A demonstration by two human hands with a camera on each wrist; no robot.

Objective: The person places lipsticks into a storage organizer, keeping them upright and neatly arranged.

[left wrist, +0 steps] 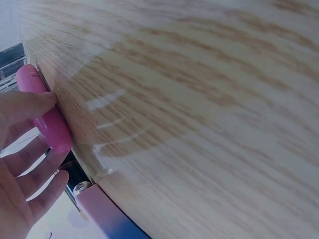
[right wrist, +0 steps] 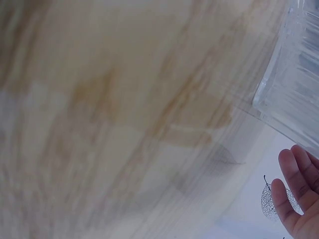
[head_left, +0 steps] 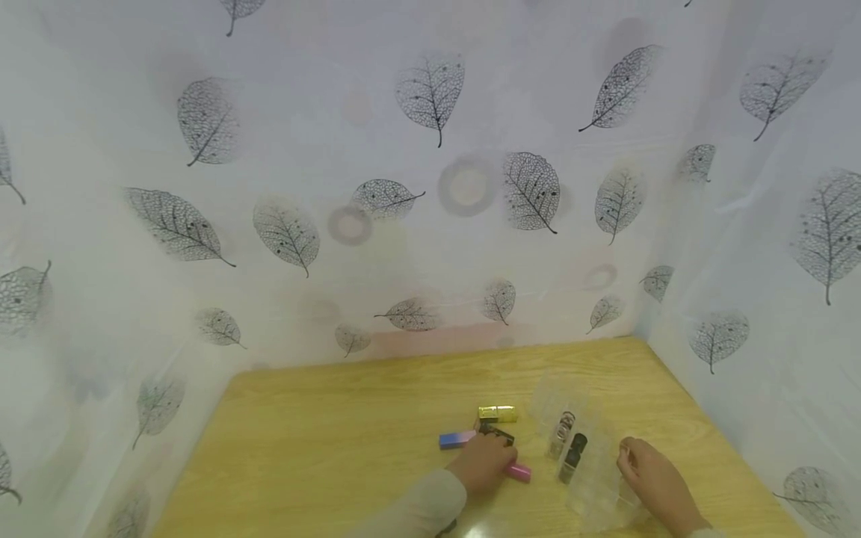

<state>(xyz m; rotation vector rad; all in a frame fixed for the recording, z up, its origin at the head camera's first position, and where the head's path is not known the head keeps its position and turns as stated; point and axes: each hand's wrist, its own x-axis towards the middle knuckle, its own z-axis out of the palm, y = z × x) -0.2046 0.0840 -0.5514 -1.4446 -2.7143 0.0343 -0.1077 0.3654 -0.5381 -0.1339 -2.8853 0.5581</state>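
Observation:
A pink lipstick-like tube (head_left: 519,472) lies at my left hand (head_left: 483,459), which holds it between thumb and fingers. In the left wrist view, the thumb presses on the side of this rounded pink tube (left wrist: 57,133). Beside that hand are a pink-to-blue tube (head_left: 454,439), a gold tube (head_left: 498,413) and a dark item (head_left: 496,433) partly hidden by the hand. My right hand (head_left: 655,478) is at the right side of a clear plastic organizer (head_left: 592,497). Its fingers look loosely bent in the right wrist view, close to the organizer's edge (right wrist: 264,102); contact cannot be told.
Inside the organizer stand a black-capped bottle (head_left: 572,458) and another small clear bottle (head_left: 561,436). Under everything is a wood-grain table (head_left: 323,441). White leaf-printed sheets (head_left: 309,127) enclose the back and both sides.

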